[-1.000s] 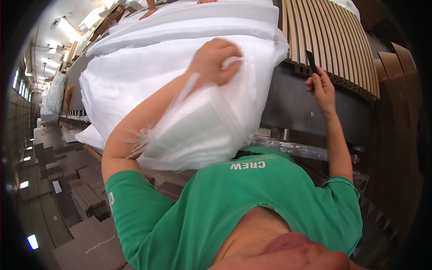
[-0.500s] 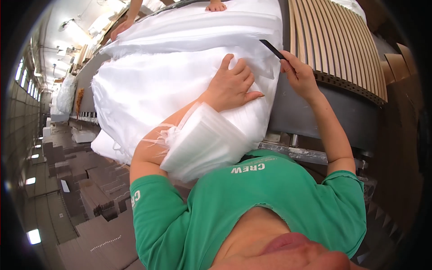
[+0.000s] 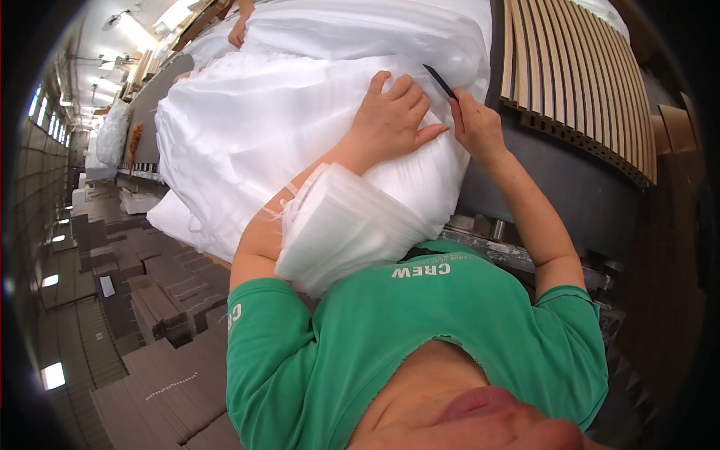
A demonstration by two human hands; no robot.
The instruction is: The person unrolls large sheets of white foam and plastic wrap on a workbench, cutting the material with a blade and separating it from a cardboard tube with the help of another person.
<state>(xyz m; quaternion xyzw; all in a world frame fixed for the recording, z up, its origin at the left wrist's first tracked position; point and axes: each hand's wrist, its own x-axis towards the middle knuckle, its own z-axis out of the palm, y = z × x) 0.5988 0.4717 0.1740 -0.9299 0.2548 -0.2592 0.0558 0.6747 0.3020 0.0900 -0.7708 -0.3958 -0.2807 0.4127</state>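
My left hand [image 3: 396, 112] rests on a big white foam sheet [image 3: 247, 124], fingers apart and slightly bent, thumb pointing right. A loose roll of the same white sheet [image 3: 352, 225] is tucked between my left forearm and my body, with frayed strips at its end. Just right of the left hand, my right hand [image 3: 480, 126] is closed round a slim black knife [image 3: 441, 81]. Its slanted tip points up and left over the sheet. The handle's lower part is hidden in my fingers.
Another person's hand [image 3: 238, 31] touches the sheet at the far left. Slatted wood panels [image 3: 581, 82] lie on a dark grey surface [image 3: 540, 165] at right, above a metal frame [image 3: 502, 240]. Stacks of brown cardboard [image 3: 161, 300] fill the lower left.
My right hand with the knife has moved slightly left and down, closer to my left hand. The far folds have billowed up, and the other person's left-side hand has shifted right.
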